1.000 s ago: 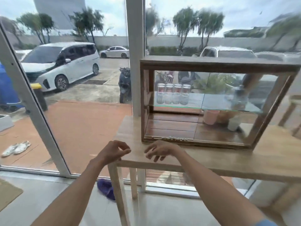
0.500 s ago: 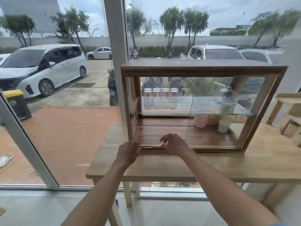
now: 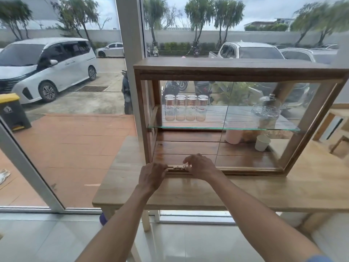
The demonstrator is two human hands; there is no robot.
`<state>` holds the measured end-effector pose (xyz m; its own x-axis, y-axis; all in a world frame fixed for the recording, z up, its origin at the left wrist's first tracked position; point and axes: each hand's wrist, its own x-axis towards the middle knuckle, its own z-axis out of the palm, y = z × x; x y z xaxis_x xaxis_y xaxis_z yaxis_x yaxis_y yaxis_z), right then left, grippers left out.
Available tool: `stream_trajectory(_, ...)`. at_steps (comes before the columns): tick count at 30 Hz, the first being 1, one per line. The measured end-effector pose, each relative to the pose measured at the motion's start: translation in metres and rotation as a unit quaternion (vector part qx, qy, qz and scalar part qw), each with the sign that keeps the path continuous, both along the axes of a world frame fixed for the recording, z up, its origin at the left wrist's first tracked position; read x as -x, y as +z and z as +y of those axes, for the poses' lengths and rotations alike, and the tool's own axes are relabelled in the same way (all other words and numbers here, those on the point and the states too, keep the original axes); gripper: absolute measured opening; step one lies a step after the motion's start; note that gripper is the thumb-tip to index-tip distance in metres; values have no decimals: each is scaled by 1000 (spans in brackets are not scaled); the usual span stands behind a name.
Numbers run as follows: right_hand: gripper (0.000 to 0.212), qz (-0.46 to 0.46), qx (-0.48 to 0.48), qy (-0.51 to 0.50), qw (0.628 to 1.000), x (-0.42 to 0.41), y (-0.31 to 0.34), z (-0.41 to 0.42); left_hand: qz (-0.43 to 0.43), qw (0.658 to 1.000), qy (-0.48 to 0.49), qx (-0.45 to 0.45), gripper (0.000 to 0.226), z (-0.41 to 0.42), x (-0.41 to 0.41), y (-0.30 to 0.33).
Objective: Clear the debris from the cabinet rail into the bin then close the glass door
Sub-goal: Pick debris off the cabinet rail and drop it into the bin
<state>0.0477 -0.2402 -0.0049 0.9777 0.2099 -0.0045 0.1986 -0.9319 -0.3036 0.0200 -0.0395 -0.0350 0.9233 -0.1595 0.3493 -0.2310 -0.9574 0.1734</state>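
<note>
Comparing with the view a second ago, both hands have gone from hovering off the front edge of the bench [image 3: 188, 193] to resting on the cabinet rail [image 3: 245, 169] at the front left corner of the cabinet [image 3: 236, 68]; half a second ago they had just arrived there. Left hand [image 3: 152, 175]: lies palm down at the left end of the rail, fingers [image 3: 160, 166] pressed together and curled over the rail lip, apparently acting as a stop or scoop; whether anything is held under it cannot be told. Between the hands: a small cluster of pale debris [image 3: 178, 166] sits in the rail groove, touching or just beside both sets of fingertips. Right hand [image 3: 201, 167]: arched over the rail, fingers [image 3: 188, 161] loosely spread and bent down, fingertips working at the right side of the debris; no clean pinch is visible. Further right, the rail looks bare, though glare makes that uncertain. The glass door [image 3: 273, 129] appears parked over the right part of the opening, its edge near the middle, so it is not yet closed. Judgement: the change marks the start of the gathering step; debris is being herded together, none is lifted yet. No bin near the bench is in view; a yellow-lidded bin [image 3: 11, 110] stands outside beyond the window, well apart. Risk: small crumbs may be pushed deeper along the groove and block the door's travel.
</note>
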Motion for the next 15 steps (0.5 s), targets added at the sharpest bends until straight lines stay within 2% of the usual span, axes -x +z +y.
stream_trajectory(5, 31, -4, 11, 23, 1000, -4, 0, 4, 3, 998, -18, 55, 16, -10, -6, 3)
stream_trajectory(15, 23, -27, 22, 49, 998, -9, -2, 6, 17, 996, -52, 68, 15, -18, -18, 1)
